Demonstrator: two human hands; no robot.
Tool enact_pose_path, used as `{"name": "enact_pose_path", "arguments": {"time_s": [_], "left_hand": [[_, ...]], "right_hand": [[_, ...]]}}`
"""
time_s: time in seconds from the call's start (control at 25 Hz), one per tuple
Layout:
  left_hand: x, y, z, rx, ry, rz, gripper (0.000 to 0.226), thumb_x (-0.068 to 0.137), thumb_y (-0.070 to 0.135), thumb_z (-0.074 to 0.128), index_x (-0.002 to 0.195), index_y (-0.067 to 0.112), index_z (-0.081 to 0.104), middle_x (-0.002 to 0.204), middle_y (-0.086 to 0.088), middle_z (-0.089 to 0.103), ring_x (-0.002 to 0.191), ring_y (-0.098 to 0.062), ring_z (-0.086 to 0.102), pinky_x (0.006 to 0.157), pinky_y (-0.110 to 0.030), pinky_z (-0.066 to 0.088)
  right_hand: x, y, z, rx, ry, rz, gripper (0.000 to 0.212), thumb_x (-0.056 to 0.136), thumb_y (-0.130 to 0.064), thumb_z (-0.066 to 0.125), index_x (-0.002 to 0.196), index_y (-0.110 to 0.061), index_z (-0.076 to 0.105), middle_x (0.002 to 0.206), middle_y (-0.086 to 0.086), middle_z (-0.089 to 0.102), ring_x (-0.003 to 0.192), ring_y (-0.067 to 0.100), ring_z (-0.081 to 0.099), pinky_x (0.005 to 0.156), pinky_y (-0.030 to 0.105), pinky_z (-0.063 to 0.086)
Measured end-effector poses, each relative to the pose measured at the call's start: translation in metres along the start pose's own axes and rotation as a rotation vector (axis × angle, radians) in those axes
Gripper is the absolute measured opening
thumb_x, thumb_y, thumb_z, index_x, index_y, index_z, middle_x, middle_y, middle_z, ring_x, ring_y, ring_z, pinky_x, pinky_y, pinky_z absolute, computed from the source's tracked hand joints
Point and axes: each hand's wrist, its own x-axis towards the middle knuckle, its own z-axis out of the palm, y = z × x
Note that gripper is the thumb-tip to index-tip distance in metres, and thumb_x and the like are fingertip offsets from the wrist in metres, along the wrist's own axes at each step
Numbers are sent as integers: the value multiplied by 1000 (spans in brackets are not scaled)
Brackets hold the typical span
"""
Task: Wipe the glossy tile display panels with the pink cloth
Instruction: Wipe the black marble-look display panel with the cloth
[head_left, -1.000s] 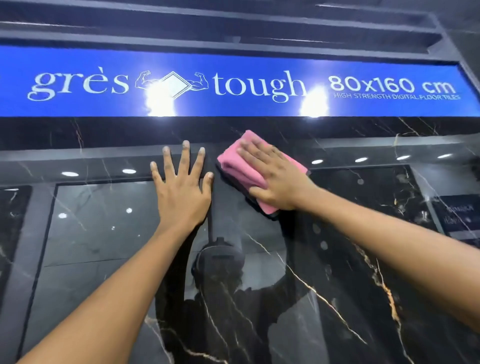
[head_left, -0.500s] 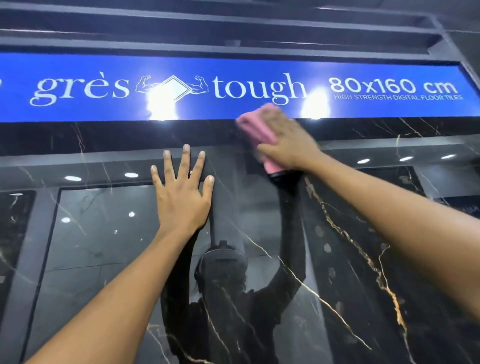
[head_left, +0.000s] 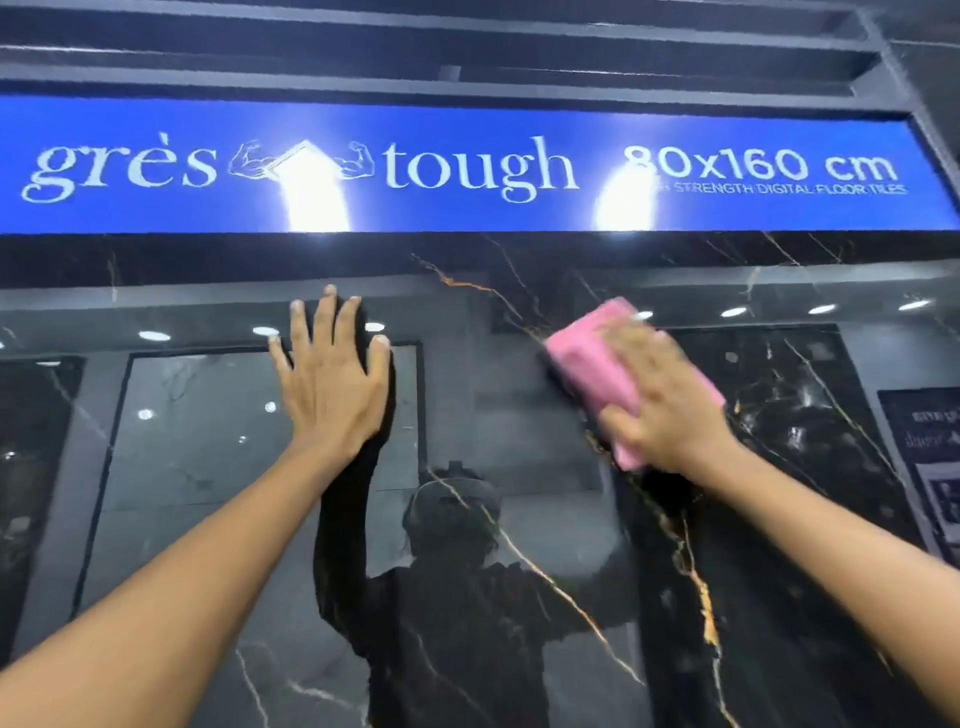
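A glossy black marble tile panel (head_left: 519, 597) with gold and white veins fills the head view in front of me. My left hand (head_left: 332, 382) lies flat on it with fingers spread, left of centre. My right hand (head_left: 660, 402) presses a folded pink cloth (head_left: 592, 364) against the panel's upper right part, with fingers laid over the cloth and the thumb at its lower edge. The right hand and the cloth are motion-blurred. My own dark reflection shows in the tile between my arms.
A blue sign (head_left: 467, 166) reading "gres tough 80x160 cm" runs along the top edge of the panel. Above it are dark grey frame bars (head_left: 467, 47). Ceiling lights and other tile displays are mirrored in the glossy surface.
My right hand has swept the pink cloth from just under the blue sign down and to the right. My left hand has stayed flat on the panel.
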Motion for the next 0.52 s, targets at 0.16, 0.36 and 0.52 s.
{"name": "enact_pose_path", "arguments": {"time_s": [0.16, 0.36, 0.52], "left_hand": [[-3, 79, 32, -78, -47, 1, 54, 102, 45, 27, 153, 29, 26, 164, 8, 11, 151, -24, -3, 119, -49, -7], [-13, 82, 59, 87, 47, -61, 55, 103, 43, 33, 155, 30, 21, 164, 7, 8, 151, -26, -3, 119, -50, -7], [-13, 85, 58, 127, 39, -69, 55, 103, 43, 30, 155, 32, 17, 164, 8, 6, 151, -24, -5, 119, -48, -7]], "right_hand": [[45, 61, -30, 15, 111, 1052, 64, 79, -39, 51, 131, -1, 47, 135, 22, 46, 132, 36, 38, 111, 45, 27], [68, 9, -1, 135, -197, -92, 82, 77, -43, 42, 146, 1, 34, 155, 19, 29, 145, 30, 24, 118, 34, 9], [90, 95, -24, 212, -119, 125, 79, 74, -43, 46, 146, -11, 38, 153, 8, 36, 141, 28, 32, 116, 33, 19]]}}
